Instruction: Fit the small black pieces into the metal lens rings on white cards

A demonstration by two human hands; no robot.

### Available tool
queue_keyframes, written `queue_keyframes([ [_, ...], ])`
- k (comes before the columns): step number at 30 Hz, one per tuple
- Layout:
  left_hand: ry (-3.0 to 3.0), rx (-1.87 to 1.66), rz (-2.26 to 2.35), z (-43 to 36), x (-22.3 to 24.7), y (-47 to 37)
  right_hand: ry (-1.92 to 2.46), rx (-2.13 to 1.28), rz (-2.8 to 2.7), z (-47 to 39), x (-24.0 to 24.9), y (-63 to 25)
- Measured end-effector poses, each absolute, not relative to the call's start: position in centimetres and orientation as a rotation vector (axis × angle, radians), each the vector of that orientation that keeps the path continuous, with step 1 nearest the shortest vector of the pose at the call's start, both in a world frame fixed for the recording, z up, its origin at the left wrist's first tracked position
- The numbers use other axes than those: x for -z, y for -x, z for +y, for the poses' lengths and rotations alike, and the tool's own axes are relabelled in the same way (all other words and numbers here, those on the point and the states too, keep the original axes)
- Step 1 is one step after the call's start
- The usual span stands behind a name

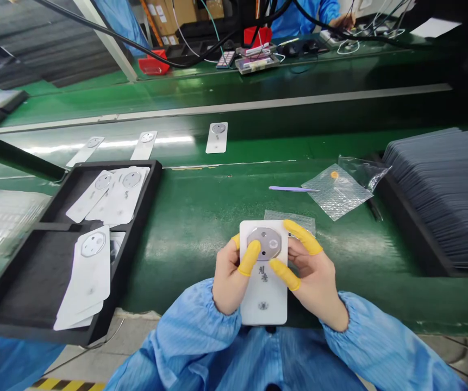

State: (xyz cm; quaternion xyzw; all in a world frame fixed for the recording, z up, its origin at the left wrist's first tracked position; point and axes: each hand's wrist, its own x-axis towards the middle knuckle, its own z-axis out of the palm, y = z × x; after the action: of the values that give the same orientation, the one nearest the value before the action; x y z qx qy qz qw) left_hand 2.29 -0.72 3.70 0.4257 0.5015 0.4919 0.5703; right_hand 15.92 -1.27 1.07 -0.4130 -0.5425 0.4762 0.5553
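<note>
Upright before me is a white phone back cover point(263, 296) with a silver camera plate near its top and small dark print below. My left hand point(234, 271) grips its left edge, the yellow-capped thumb lying on the camera plate. On the right side my right hand point(311, 271) pinches the cover between thumb and fingers, which also wear yellow finger cots. Just behind the cover lies a clear plastic film piece point(294, 220), partly hidden. Purple tweezers point(291, 189) rest on the green bench farther back, their tip over a clear bubble sheet point(337, 190) with an orange dot.
At left, a black divided tray point(17, 293) holds several white covers point(89, 271). More covers point(217, 138) lie along the green belt behind. Stacked dark sheets point(445, 195) fill a black tray at right. Across the belt, a co-worker's hand point(343, 21) is near cables.
</note>
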Motion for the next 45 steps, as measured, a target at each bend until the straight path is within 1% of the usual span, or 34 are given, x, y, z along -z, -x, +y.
queue_keyframes([
  [4,-1.104,-1.226,1.296,-0.9,-2.8,-1.3,1.015,-1.121,-1.222,-0.9,-0.4,-13.5],
  [7,-1.236,-1.018,1.326,0.6,-2.1,1.7,1.084,-1.099,-1.359,-0.7,0.3,-13.5],
  [9,-1.396,-0.863,1.48,3.2,-1.7,5.2,1.165,-0.974,-1.592,-0.6,0.7,-15.0],
  [11,-1.562,-0.711,1.81,6.6,-1.3,9.0,1.253,-0.728,-1.844,-0.7,1.3,-17.5],
  [14,-1.572,-0.621,2.099,11.0,-0.7,13.6,1.315,-0.44,-2.062,-0.9,2.7,-20.9],
  [16,-1.579,-0.603,2.224,12.1,-0.4,14.6,1.286,-0.391,-2.084,-1.1,3.7,-22.0],
  [19,-1.748,-0.684,2.341,10.3,-0.5,12.5,1.194,-0.41,-2.026,-1.2,4.6,-22.0],
  [21,-1.837,-0.753,2.2,7.3,-0.7,9.1,1.159,-0.433,-1.974,-1.1,4.4,-21.7],
  [22,-1.802,-0.753,2.032,5.6,-0.8,7.2,1.148,-0.441,-1.954,-1.1,4.1,-21.6],
  [24,-1.609,-0.655,1.56,2.4,-0.7,3.4,1.116,-0.447,-1.947,-1.0,3.5,-21.6],
  [25,-1.468,-0.627,1.397,1.1,-0.5,1.8,1.096,-0.452,-1.965,-1.0,3.1,-21.8],
  [27,-1.246,-0.64,1.23,-0.6,0.1,-0.6,1.069,-0.475,-2.019,-1.0,2.3,-22.2],
  [30,-1.106,-0.734,1.204,-1.4,1.0,-2.0,1.099,-0.516,-2.019,-1.0,1.2,-22.2],
  [35,-1.209,-0.722,1.152,-1.6,1.6,-1.9,0.979,-0.515,-2.094,-0.5,0.4,-20.5],
  [38,-1.311,-0.661,1.171,-1.9,1.8,-1.9,0.947,-0.492,-2.193,-0.2,1.4,-19.7],
  [41,-1.393,-0.606,1.217,-1.9,1.9,-1.9,0.882,-0.371,-2.252,-0.3,2.8,-19.6],
  [43,-1.417,-0.591,1.231,-1.9,1.9,-1.9,0.838,-0.306,-2.237,-0.5,3.6,-19.7],
  [45,-1.416,-0.588,1.233,-1.8,1.9,-2.1,0.827,-0.324,-2.197,-0.7,4.1,-19.7],
])
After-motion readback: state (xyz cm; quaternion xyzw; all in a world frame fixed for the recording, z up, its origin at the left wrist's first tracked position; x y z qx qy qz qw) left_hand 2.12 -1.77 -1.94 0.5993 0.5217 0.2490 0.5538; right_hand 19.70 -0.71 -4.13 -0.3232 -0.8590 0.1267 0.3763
